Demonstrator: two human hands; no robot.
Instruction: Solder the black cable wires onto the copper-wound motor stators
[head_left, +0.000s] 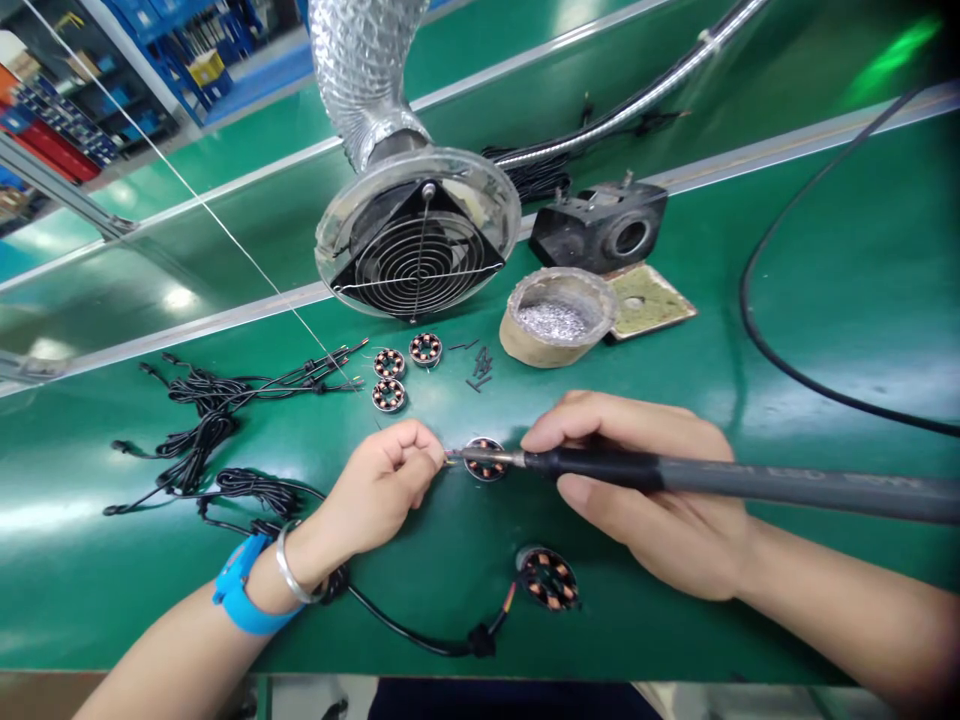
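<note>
My left hand [386, 490], with a blue watch and a silver bangle at the wrist, pinches thin wires [450, 458] between thumb and fingers. My right hand [667, 545] is wrapped round the dark handle of a soldering iron [615, 467]. Its metal tip points left across a small motor stator [484, 472] with copper windings, and ends close to the pinched wires; whether it touches them I cannot tell. Below, between my hands, lies another stator [551, 580], joined by coloured wires to a black cable [405, 637] that runs under my left wrist.
Three stators [388, 395] and short black tube pieces [482, 362] lie ahead. Bundled black cables [202, 425] are at left. A round fume extractor fan [420, 250] stands behind, near a pot [555, 325] of silvery shavings, a sponge tray [652, 300] and a black iron holder [600, 230].
</note>
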